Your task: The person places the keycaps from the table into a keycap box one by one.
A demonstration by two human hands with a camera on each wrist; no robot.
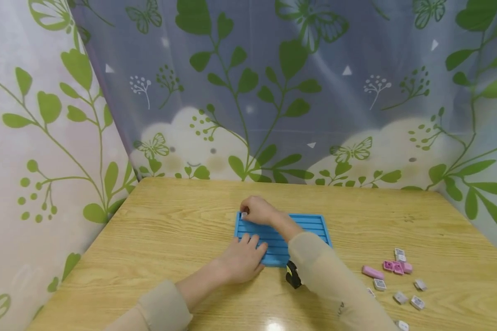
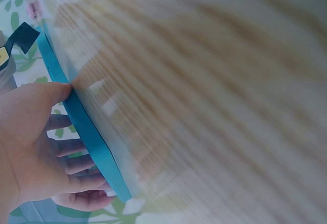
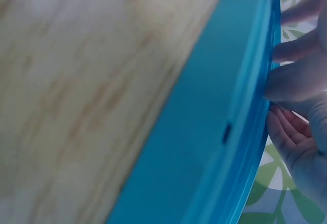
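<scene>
A blue tray (image 1: pixel 275 255) with long parallel ridges lies on the wooden table. At its far left corner my right hand (image 1: pixel 260 212) pinches a small white keycap (image 1: pixel 244 215) between thumb and fingers; the fingers partly cover it. My left hand (image 1: pixel 242 259) rests on the tray's near left part with its fingers spread and fairly straight. In the left wrist view, the left thumb (image 2: pixel 61 92) touches the tray's blue edge (image 2: pixel 92 137). The right wrist view shows the tray's side wall (image 3: pixel 184 127) close up, with fingers along the rim.
Right of the tray lie several loose white keycaps (image 1: pixel 417 302), some pink keycaps (image 1: pixel 398 268) and one long pink keycap (image 1: pixel 373 272). A black device (image 1: pixel 293 275) with a yellow patch sits by the right forearm. A patterned curtain (image 1: pixel 248 92) hangs behind the table (image 1: pixel 182 202).
</scene>
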